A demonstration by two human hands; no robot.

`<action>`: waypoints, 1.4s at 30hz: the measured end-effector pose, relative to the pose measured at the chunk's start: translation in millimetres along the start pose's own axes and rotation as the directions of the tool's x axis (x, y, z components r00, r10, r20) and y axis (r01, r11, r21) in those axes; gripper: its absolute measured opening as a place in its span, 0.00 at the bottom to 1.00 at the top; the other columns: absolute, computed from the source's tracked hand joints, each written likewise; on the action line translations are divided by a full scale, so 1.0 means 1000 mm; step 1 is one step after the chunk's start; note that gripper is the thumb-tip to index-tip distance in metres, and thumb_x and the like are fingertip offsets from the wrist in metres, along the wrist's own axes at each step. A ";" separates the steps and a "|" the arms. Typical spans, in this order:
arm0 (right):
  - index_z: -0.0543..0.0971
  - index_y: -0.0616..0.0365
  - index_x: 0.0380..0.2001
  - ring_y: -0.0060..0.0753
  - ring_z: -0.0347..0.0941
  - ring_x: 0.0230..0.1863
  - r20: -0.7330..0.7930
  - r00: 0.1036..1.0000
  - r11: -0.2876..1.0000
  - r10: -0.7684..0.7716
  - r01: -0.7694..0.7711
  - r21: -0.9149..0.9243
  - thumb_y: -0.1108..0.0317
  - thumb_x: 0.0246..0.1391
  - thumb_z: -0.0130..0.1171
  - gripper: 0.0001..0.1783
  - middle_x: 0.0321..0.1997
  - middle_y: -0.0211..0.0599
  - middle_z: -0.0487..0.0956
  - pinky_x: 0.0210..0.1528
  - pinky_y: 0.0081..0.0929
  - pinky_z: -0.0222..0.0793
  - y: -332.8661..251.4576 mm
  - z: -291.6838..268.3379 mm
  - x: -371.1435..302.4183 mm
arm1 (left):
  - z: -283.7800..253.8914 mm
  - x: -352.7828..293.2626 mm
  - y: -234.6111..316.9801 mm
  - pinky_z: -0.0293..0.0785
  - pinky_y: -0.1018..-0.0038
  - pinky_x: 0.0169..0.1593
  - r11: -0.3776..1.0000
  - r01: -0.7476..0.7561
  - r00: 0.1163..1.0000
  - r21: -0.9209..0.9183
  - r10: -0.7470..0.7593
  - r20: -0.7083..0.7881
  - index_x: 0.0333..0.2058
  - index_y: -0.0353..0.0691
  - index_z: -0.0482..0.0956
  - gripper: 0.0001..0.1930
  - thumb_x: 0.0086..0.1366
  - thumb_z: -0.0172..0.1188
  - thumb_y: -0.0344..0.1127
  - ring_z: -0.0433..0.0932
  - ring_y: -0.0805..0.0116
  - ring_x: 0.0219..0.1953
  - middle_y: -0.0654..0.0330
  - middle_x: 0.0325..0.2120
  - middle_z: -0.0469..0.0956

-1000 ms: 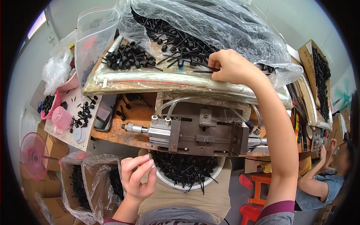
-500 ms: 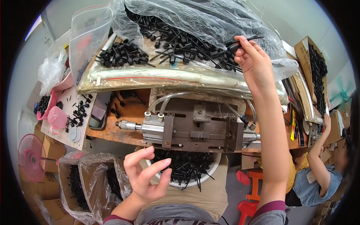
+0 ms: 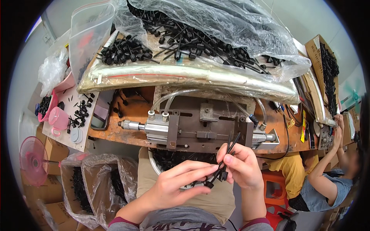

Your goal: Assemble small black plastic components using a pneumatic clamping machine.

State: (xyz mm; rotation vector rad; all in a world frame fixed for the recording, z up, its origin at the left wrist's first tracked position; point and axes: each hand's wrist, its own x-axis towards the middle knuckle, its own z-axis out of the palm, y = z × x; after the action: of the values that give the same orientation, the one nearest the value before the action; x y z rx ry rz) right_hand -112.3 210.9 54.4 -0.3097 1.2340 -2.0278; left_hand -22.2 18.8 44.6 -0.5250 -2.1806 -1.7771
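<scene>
Above my lap, my right hand [image 3: 243, 165] pinches a few thin black plastic rods with knobbed ends [image 3: 223, 175], their thin tips pointing up. My left hand [image 3: 181, 184] meets them from the other side. Its fingertips touch the rods and its thumb lies by a lower knob, so the parts sit between both hands. Under the hands is a white basin [image 3: 154, 163] of similar black parts, partly hidden. Just beyond stands a metal clamping fixture [image 3: 208, 134] with air cylinders and clear hoses.
Behind the fixture, a plastic-lined carton [image 3: 185, 73] holds a heap of black rods [image 3: 127, 52]. On the left are a pink mug [image 3: 58, 118], loose parts and a pink fan [image 3: 34, 161]. Lined boxes [image 3: 96, 184] stand at lower left. A co-worker [image 3: 327, 181] sits at right.
My right hand has come down from the carton to my lap, bringing black rods. My left hand has moved right and now touches them.
</scene>
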 end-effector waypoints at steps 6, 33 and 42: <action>0.77 0.68 0.40 0.14 0.69 0.18 -0.035 0.998 0.998 0.052 -0.051 0.040 0.72 0.59 0.58 0.09 0.31 0.34 0.79 0.17 0.14 0.66 0.021 -0.001 -0.007 | 0.008 -0.004 -0.013 0.79 0.78 0.33 0.961 -0.098 0.994 0.257 0.109 -0.029 0.38 0.39 0.85 0.17 0.46 0.72 0.24 0.78 0.71 0.34 0.60 0.32 0.78; 0.80 0.72 0.34 0.20 0.69 0.14 -0.307 0.945 0.993 -0.113 0.112 -0.019 0.76 0.58 0.57 0.07 0.29 0.45 0.80 0.15 0.13 0.64 0.032 -0.014 -0.027 | 0.023 0.021 -0.044 0.72 0.77 0.28 0.636 -0.064 0.997 0.769 0.071 0.024 0.32 0.38 0.83 0.11 0.47 0.70 0.30 0.77 0.70 0.21 0.58 0.49 0.80; 0.82 0.69 0.30 0.16 0.68 0.13 -0.369 0.926 0.989 -0.082 0.030 -0.146 0.78 0.54 0.62 0.04 0.21 0.34 0.78 0.14 0.13 0.59 0.031 -0.007 -0.023 | 0.016 0.020 -0.036 0.73 0.77 0.28 0.712 -0.100 0.995 0.695 0.056 0.085 0.38 0.38 0.83 0.16 0.47 0.70 0.31 0.78 0.69 0.23 0.57 0.47 0.81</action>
State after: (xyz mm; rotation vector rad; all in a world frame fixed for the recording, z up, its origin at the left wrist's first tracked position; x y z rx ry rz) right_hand -85.3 223.2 28.1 -0.0187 1.6192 -2.1185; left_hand -56.1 29.9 18.9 -0.4603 -2.5864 -0.7622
